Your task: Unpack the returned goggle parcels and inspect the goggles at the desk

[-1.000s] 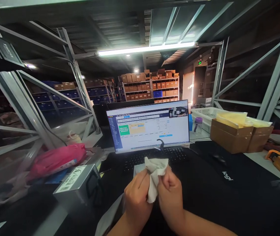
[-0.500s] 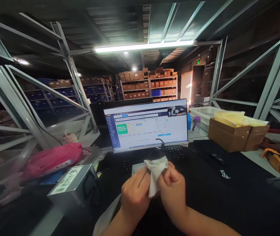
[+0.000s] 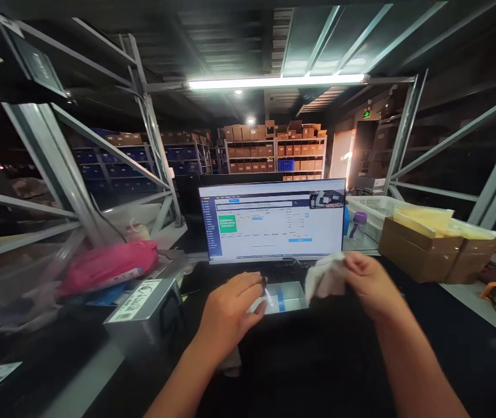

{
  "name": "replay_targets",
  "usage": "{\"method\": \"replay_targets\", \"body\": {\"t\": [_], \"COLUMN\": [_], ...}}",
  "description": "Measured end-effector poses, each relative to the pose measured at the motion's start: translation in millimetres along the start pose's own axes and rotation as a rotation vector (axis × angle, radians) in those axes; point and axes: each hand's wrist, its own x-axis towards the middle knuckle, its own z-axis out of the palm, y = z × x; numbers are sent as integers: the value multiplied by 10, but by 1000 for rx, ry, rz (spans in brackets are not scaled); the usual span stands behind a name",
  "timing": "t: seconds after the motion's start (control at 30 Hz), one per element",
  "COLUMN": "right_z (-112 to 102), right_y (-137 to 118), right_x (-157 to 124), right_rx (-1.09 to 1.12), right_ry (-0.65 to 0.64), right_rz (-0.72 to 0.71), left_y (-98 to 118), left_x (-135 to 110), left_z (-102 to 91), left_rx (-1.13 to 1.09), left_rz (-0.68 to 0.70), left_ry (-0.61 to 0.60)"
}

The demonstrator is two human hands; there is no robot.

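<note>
Dim warehouse racking behind a dark tabletop (image 3: 448, 337). Pink bag (image 3: 108, 267) far left, grey box (image 3: 143, 313) beside it. Left hand (image 3: 225, 310) at the edge of a small tray (image 3: 293, 293) below the monitor (image 3: 274, 220); fingers curled, grip unclear. Right hand (image 3: 369, 281), grip closed on a white cloth (image 3: 326, 277), just right of the tray.
</note>
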Motion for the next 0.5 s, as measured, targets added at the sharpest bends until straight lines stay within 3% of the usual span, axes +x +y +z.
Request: {"method": "replay_targets", "body": {"t": [0.1,0.17,0.23,0.4,0.5], "right_z": [-294,-330,-244,127,292], "right_y": [-58,-108,-160,-238,-244], "right_x": [-2,-51,-113,-246,-349], "right_rx": [-127,-232,-339,-496,-565], "right_ry": [154,142,12,-474,-634], "right_rz": [-148,-183,-211,-215,-196], "left_y": [-14,26,82,211,301], "left_x": [5,18,33,38,11], "left_z": [-68,-81,-82,-75,-24], "left_rx": [-72,-105,-115,-89,-58], "left_rz": [41,90,124,188,259], "left_ry": [-59,-112,-168,-262,-287]}}
